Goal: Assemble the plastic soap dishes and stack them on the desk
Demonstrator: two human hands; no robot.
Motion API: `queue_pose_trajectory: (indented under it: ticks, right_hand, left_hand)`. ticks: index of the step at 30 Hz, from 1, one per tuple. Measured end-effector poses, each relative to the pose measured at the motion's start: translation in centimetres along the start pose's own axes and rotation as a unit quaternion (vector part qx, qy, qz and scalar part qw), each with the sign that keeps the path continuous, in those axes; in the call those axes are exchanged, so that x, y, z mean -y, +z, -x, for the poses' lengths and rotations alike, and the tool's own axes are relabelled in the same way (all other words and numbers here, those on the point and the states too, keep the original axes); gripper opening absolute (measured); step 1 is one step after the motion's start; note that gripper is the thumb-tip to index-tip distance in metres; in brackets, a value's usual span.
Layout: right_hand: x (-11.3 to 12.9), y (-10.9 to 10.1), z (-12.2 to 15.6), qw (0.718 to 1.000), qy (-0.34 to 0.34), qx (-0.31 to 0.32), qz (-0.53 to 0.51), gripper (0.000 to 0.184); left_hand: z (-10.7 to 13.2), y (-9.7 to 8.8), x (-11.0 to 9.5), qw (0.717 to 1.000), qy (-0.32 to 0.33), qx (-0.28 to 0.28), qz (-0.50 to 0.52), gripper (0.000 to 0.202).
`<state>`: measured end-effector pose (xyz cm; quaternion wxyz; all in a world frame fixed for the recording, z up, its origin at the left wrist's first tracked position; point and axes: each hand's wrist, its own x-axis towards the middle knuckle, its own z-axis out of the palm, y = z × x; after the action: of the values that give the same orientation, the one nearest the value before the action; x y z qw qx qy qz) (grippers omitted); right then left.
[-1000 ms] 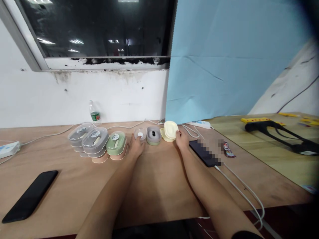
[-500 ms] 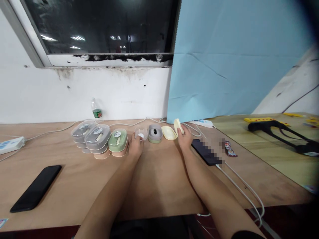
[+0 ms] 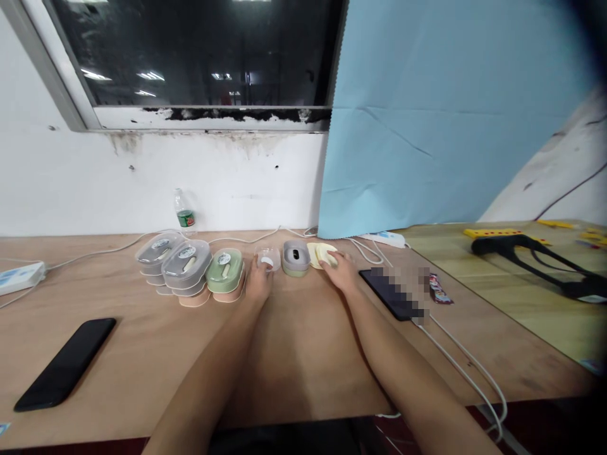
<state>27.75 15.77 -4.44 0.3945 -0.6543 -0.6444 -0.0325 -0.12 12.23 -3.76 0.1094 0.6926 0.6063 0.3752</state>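
Note:
My left hand (image 3: 258, 279) is closed on the near left edge of a small clear plastic lid (image 3: 274, 251) lying on the table, with a white round patch showing in it. My right hand (image 3: 341, 272) pinches a pale yellow oval piece (image 3: 326, 254). That piece is held over or against a pale yellow open dish (image 3: 313, 249), and the contact between them is partly hidden. Between my hands stands an open grey box (image 3: 287, 260) with a dark oval in it, stacked on a green box (image 3: 294, 273).
On the left stand stacked lidded grey boxes (image 3: 186, 270) and a green-topped box (image 3: 224, 272). Also on the table are a black phone (image 3: 66, 363), a dark tablet-like device (image 3: 391, 294) with a cable, a snack wrapper (image 3: 440, 289), a bottle (image 3: 184, 212) and a power strip (image 3: 386, 239).
My right hand has lowered the pale yellow piece and shifted it left, from upright beside the yellow dish to lying over it. My left hand stays at the clear lid.

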Motion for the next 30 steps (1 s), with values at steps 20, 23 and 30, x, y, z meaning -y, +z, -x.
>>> queue_pose_trajectory:
  ticks: [20,23,30]
  right_hand:
    - [0.8,1.6,-0.6,0.998,-0.015,0.048,-0.041,0.053]
    - [0.7,1.5,-0.5,0.997,-0.024,0.061,-0.041,0.056]
    - [0.5,1.6,-0.5,0.997,-0.008,0.067,-0.038,0.056]
  left_hand:
    - [-0.2,0.5,0.6,1.000,0.005,-0.019,0.022,0.017]
    - [-0.1,0.4,0.5,1.000,0.007,-0.019,0.023,0.017]
    - [0.1,0.0,0.0,0.999,-0.004,-0.021,0.027,0.018]
